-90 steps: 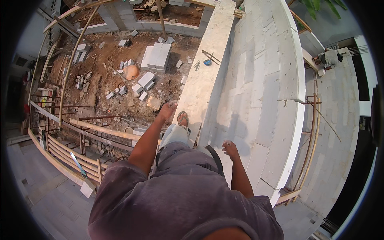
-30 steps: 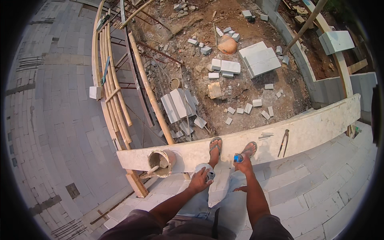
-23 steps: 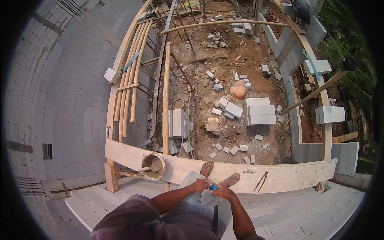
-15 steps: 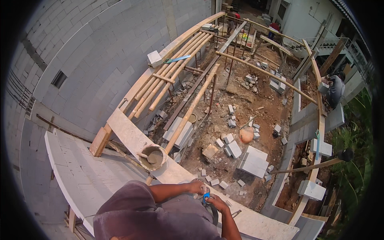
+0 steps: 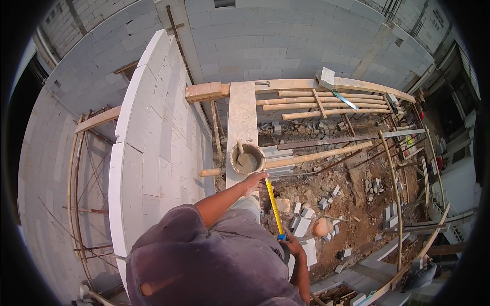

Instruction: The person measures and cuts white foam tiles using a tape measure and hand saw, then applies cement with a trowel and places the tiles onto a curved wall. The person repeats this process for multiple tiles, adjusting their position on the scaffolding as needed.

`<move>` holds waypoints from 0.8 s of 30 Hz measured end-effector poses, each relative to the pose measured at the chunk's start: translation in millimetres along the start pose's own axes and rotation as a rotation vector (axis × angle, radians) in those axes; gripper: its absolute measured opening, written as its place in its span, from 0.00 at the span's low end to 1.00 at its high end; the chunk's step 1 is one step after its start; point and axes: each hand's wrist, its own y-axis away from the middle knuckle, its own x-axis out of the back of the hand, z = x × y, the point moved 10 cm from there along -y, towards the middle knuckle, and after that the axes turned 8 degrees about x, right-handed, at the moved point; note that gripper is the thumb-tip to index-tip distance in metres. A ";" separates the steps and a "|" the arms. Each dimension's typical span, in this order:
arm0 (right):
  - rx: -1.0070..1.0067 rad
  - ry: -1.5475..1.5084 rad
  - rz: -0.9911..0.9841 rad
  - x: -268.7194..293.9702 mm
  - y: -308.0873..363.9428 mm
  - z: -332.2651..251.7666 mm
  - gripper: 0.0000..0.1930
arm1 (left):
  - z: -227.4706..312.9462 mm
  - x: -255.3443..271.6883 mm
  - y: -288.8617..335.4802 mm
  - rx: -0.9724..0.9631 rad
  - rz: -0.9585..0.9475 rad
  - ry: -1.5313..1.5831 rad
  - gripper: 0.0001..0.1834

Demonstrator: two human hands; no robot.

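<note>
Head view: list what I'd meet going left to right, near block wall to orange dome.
Near pale-grey block wall, round pale-rimmed bucket, straight yellow tape-measure strip, bare right hand, orange dome-shaped object.

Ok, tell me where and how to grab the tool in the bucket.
By the handle, probably from above: that slim end stands up at the bucket's far-left rim, clear of the grey mix, while the other end slopes down inside. The left hand is nearest, but it holds the end of the tape.
</note>
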 end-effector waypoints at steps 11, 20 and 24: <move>-0.440 0.103 0.000 36.4 -36.4 -14.0 0.25 | 44.9 287.3 18.5 0.088 0.590 -0.344 0.45; -0.423 -0.124 0.194 113.0 -221.1 -25.8 0.15 | -56.4 444.2 79.3 0.443 0.702 -0.460 0.33; -0.447 0.026 0.165 151.3 -312.0 -19.4 0.15 | 57.5 477.1 116.5 0.245 0.849 -0.125 0.25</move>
